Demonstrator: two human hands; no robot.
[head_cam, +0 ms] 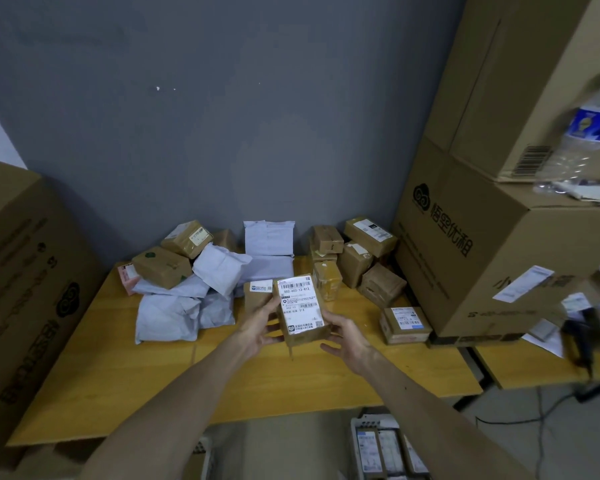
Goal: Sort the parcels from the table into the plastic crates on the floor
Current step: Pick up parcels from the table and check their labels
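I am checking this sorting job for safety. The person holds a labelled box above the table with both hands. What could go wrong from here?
1. The right hand holds the box only near its lower corner; if the left hand loosens, the box may fall on the table.
2. The crate below already holds parcels and sits low, so a dropped box may bounce out.

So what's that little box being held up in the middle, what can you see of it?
The box is small and looks like brown cardboard. A white shipping label with barcodes and the number 502-602-12-812 covers most of its upward face. It is held above the yellow table, slightly tilted, with the label facing the camera. The left hand grips its left side, and the right hand holds its lower right corner.
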